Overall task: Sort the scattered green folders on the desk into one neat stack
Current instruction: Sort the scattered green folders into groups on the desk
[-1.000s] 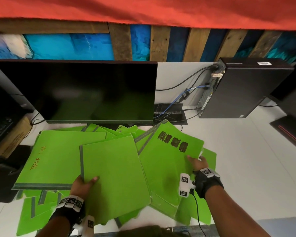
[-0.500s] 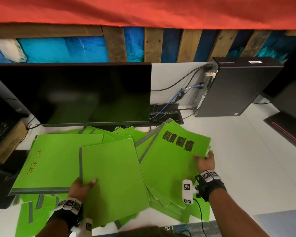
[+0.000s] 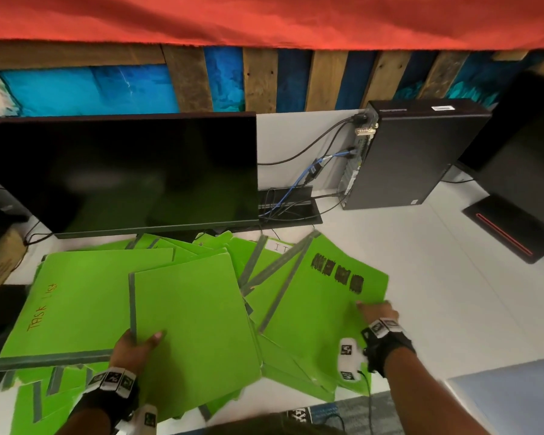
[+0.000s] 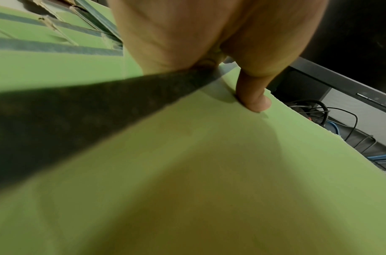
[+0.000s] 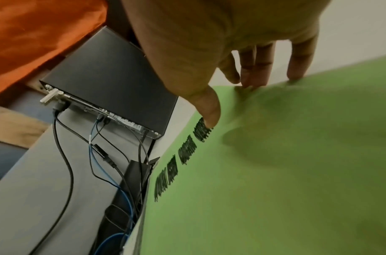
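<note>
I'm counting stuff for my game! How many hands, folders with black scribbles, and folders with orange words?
Hands: 2 (left hand, right hand)
Folder with black scribbles: 1
Folder with orange words: 1
Total: 4

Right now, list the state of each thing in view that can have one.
Left hand: grips the plain folder at its near left corner.
Right hand: fingers curled over the scribbled folder edge.
Folders: scattered, overlapping, not yet stacked.
Monitor: screen dark.
Computer: cables plugged in.
</note>
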The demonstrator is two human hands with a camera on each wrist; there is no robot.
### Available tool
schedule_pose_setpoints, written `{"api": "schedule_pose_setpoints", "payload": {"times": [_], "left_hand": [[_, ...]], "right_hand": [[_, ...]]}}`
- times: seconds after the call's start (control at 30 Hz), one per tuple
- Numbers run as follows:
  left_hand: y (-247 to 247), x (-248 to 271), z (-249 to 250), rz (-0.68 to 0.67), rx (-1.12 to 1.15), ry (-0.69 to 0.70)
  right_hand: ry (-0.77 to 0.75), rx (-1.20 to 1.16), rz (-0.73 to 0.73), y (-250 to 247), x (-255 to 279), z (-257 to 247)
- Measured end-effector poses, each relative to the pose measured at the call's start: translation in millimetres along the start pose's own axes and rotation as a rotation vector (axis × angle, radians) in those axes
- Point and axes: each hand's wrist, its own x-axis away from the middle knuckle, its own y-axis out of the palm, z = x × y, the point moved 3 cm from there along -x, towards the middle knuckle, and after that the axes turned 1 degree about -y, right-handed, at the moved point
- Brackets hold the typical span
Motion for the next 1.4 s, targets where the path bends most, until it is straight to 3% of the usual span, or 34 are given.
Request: {"api": "schedule_pose_setpoints", "payload": {"times": [0.13, 0.3, 0.4, 0.53, 0.67, 0.77, 0.93, 1.2, 1.4], "left_hand": [[-2, 2, 1, 0.028, 0.005, 0.035], [-2, 1, 0, 0.040, 0.013, 0.063], [-1, -2, -2, 0.030, -0.020, 0.046], [-2, -1, -2, 0.040, -0.038, 0.031], [-2, 0, -3, 0.028, -0.031, 0.009], [-3, 4, 1, 0.025, -0.047, 0.002], [-3, 9, 5, 0.035, -0.058, 0.004], [-3, 10, 5, 0.031, 0.043, 0.034], [-4, 14, 11, 0.023, 0.040, 0.041]], "right_hand": [[0.085, -0.005, -0.041, 20, 4, 3], [0.008, 0.036, -0.142, 37, -18, 9], [-0.124, 0.244, -0.219, 33, 0, -5], [-0.301, 0.318, -0.256, 17, 31, -15], [-0.012, -0.215, -0.212, 11, 27, -19], [-0.086, -0.352, -0.088, 16, 12, -34], [-0.094, -0.331, -0.063, 10, 13, -33], [0.112, -0.192, -0.025, -25, -25, 57], [0.083, -0.304, -0.075, -29, -12, 42]]}}
